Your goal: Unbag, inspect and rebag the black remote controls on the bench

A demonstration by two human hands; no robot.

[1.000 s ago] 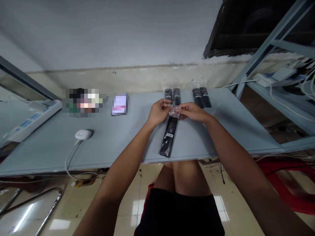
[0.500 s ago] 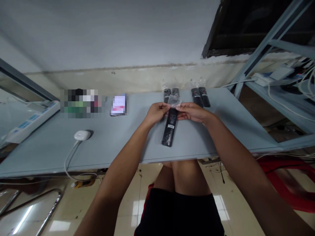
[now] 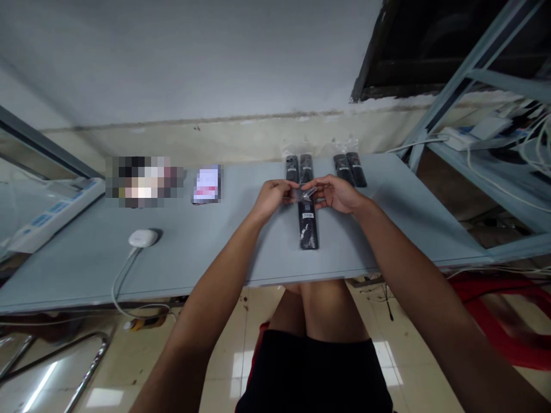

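Observation:
My left hand point(image 3: 271, 198) and my right hand point(image 3: 336, 194) meet above the grey table, their fingertips pinching the clear plastic end point(image 3: 305, 195) of a bag. Inside the bag, a black remote control point(image 3: 307, 228) with a small white label lies on the tabletop, its length pointing toward me. Its upper end is hidden behind my hands. Just beyond my hands, a pair of bagged black remotes point(image 3: 299, 169) lies side by side, and a second pair point(image 3: 349, 170) lies to the right.
The grey table point(image 3: 193, 264) stands against a wall. A pixelated pile point(image 3: 142, 180), a blurred flat card or package point(image 3: 207, 184) and a white round device point(image 3: 142, 238) with a cable lie left of my hands. Power strips point(image 3: 55, 215) sit at left; a metal shelf point(image 3: 473, 143) holds cables at right.
The bagged remote has swung from tilted to straight and its lower end has moved toward the far edge of the table. My fingers have gathered the clear plastic into a tighter pinch.

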